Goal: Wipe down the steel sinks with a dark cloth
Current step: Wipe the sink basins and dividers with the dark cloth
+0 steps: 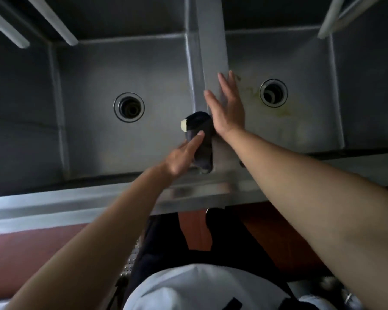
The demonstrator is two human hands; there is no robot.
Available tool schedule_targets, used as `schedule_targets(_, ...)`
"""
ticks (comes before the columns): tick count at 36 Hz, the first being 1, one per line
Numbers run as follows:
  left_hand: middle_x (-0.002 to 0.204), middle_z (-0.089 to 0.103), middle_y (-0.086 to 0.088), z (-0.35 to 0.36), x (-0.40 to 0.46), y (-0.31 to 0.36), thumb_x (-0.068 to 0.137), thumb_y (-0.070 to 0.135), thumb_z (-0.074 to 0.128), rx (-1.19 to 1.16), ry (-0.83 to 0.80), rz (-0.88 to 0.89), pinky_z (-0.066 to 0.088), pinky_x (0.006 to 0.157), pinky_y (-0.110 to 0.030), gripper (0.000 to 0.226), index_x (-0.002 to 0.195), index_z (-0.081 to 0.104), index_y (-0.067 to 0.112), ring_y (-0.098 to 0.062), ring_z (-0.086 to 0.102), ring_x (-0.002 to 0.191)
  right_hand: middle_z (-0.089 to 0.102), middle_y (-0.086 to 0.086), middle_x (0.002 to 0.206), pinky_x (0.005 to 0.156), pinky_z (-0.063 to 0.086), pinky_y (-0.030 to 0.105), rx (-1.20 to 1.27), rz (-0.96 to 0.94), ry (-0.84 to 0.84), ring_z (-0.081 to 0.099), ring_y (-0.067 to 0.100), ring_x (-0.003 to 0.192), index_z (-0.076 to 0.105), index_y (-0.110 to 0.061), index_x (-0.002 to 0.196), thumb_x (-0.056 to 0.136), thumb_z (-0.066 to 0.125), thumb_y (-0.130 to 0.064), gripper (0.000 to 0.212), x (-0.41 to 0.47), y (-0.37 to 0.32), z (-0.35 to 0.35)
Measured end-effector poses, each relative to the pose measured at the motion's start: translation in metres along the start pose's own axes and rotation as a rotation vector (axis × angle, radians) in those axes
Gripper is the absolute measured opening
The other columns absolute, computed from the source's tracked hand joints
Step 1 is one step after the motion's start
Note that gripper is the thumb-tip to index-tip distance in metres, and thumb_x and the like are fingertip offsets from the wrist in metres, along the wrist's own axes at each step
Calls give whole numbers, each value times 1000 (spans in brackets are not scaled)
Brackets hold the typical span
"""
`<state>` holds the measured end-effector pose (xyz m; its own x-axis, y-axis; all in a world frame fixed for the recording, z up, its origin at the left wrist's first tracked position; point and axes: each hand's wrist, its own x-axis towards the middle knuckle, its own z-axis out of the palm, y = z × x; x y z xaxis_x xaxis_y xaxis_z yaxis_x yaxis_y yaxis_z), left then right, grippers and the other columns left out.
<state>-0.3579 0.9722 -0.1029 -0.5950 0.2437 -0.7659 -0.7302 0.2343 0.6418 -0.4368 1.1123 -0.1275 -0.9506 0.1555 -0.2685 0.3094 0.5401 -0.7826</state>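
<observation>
Two steel sink basins lie below me, the left basin [94, 135] and the right basin [300, 121], split by a steel divider [213, 52]. A dark cloth [202, 135] with a pale tag at its left edge hangs against the left wall of the divider. My left hand [184, 157] presses the cloth against that wall, fingers extended. My right hand [226, 108] rests flat and spread on top of the divider, holding nothing.
Each basin has a round drain: the left drain [129, 107] and the right drain [273, 93]. Yellowish stains mark the right basin floor. Pale rails [52, 21] cross the upper left and rails [336, 16] the upper right. The front rim [76, 202] runs below my arms.
</observation>
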Motion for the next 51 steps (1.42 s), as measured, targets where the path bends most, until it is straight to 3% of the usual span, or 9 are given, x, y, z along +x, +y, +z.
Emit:
schedule_targets(8, 97, 62, 5, 49, -51, -9, 99, 46, 47, 425, 113, 182, 41, 85, -21, 29, 106, 62, 21, -15, 55, 97, 29, 0, 162, 123, 19, 43, 133, 15, -150, 23, 13, 150, 42, -25, 149, 101, 36, -50, 54, -72, 32, -86)
schedule_targets(14, 148, 46, 5, 82, -76, 10, 96, 63, 38, 1290, 50, 235, 23, 113, -42, 42, 135, 47, 52, -30, 34, 140, 29, -4, 161, 121, 18, 52, -216, -44, -286, 19, 14, 151, 47, -34, 145, 97, 59, -38, 49, -148, 97, -150)
schedule_targets(19, 116, 65, -8, 104, -99, 35, 94, 56, 52, 612, 73, 91, 46, 82, -21, 45, 119, 66, 22, -20, 62, 98, 36, -4, 158, 109, 40, 31, 210, 175, -311, 38, 14, 142, 48, -28, 144, 91, 71, -23, 58, -171, 108, -190)
schedule_targets(22, 117, 68, -15, 114, -109, 52, 82, 62, 64, 185, 146, 118, 51, 99, -41, 67, 122, 63, 7, -29, 65, 108, 49, -9, 144, 89, 44, 19, 395, 170, -325, 46, 8, 134, 48, -42, 139, 85, 76, -34, 61, -174, 83, -212)
schedule_targets(25, 115, 71, -14, 126, -113, 68, 75, 62, 64, -149, 29, 142, 52, 98, -47, 70, 124, 62, 12, -30, 67, 109, 49, -20, 140, 99, 41, 25, 475, 127, -400, 48, 2, 127, 43, -43, 143, 70, 80, -48, 82, -176, 55, -229)
schedule_targets(30, 125, 65, -19, 141, -114, 92, 77, 22, 81, -119, -205, 240, 48, 103, -49, 58, 128, 59, 4, -35, 62, 118, 74, -3, 113, 78, 56, 24, 702, 144, -506, 70, 13, 103, 67, -26, 121, 75, 80, -28, 48, -171, 32, -244)
schedule_targets(37, 117, 68, -14, 132, -108, 110, 64, 6, 77, 297, -124, 191, 54, 96, -47, 60, 120, 59, 14, -31, 65, 109, 76, 7, 102, 70, 57, 33, 854, 259, -268, 74, 24, 92, 72, -20, 108, 89, 67, -8, 23, -167, 40, -233)
schedule_targets(48, 112, 72, -12, 102, -88, 111, 73, 8, 80, -190, -152, 243, 59, 80, -41, 51, 121, 64, 9, -31, 69, 103, 69, -3, 104, 80, 51, 25, 561, 153, 243, 67, 9, 95, 64, -27, 104, 86, 74, -21, 21, -162, 2, -219)
schedule_targets(51, 102, 75, -9, 99, -80, 114, 68, 9, 84, -259, -49, 269, 60, 73, -39, 49, 113, 66, 11, -26, 73, 91, 73, -6, 93, 73, 53, 26, 417, 187, 108, 69, 6, 85, 69, -26, 95, 83, 77, -34, 16, -159, -18, -225)
